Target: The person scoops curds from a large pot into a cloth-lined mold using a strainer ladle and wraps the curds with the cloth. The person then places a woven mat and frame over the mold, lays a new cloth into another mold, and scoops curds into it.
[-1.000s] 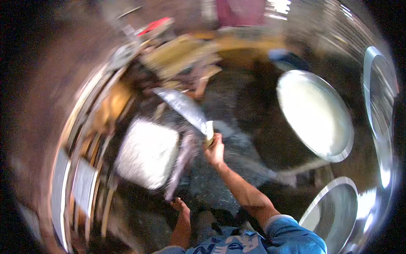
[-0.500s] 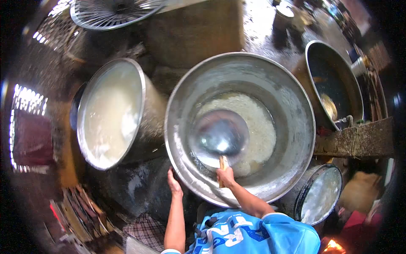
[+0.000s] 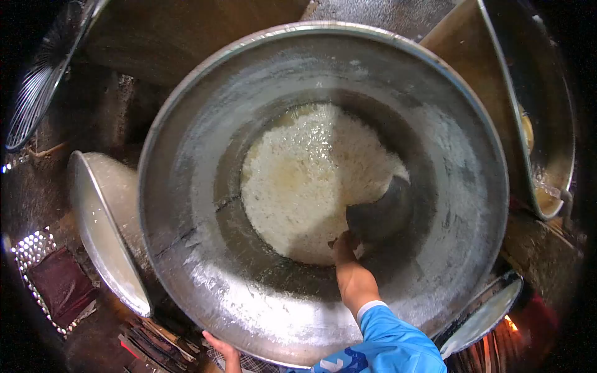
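Scoop (image 3: 380, 214) gripped in right hand (image 3: 346, 250), clear of vat rim (image 3: 329, 25); left hand (image 3: 224, 350) beside rim, fingers unclear.

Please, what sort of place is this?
Probably a rustic workshop for cooking in bulk. A huge metal pot holds a lumpy white mass, a wide vessel beside it holds pale liquid, and a flame glows by some wood.

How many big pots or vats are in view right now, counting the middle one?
4: the wide basin in the centre, a left vat, an upper-right vat, and a smaller pot at lower right. Others may be hidden behind the basin.
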`<state>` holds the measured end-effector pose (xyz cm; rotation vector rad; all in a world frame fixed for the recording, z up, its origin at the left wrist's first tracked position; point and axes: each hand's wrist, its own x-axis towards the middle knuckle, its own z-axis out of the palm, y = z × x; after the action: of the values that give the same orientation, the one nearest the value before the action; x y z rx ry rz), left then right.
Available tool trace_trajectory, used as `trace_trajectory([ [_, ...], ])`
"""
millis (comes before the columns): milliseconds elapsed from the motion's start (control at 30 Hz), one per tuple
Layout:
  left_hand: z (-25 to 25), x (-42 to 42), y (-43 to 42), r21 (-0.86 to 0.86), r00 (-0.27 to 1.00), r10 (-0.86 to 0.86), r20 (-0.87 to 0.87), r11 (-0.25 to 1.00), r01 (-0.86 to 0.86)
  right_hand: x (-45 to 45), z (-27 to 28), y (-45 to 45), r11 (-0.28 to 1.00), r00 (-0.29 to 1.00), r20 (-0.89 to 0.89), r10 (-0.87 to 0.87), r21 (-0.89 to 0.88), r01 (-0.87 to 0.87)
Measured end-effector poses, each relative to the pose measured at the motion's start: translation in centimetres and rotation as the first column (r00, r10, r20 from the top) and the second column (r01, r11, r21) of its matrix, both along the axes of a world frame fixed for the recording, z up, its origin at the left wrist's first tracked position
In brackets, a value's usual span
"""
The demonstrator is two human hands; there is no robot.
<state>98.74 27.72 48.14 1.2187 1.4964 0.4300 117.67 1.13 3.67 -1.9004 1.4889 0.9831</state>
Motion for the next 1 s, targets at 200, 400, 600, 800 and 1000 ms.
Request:
trace_trajectory([
  [200,0.2,1.4,-0.7,0.163,0.980,0.156,-0.126,0.977,-0.134,7.0,-3.8,-1.9,0.885,0.869,0.322,-0.374,0.405,0.231],
  [400,-0.2,0.8,-0.6,0.371,0.939,0.181,-0.293,0.926,-0.063,12.0,0.1,-6.2,0.765,0.929,0.294,-0.226,0.644,-0.018],
  [600,-0.7,-0.8,-0.1,0.022,0.997,0.064,0.046,0.998,-0.065,13.2,1.7,-10.5,0.361,0.483,0.689,0.540,0.329,-0.873],
  [800,-1.0,0.6,-0.1,0.011,0.990,0.097,0.104,0.995,-0.099,14.4,21.2,-10.3,0.496,0.838,0.469,0.279,0.677,-0.544],
  [1000,3.0,-7.4,-1.1,-0.094,0.928,0.147,0.343,0.988,-0.121,11.9,46.3,-4.2,0.186,0.350,0.434,0.830,0.376,-0.908],
])
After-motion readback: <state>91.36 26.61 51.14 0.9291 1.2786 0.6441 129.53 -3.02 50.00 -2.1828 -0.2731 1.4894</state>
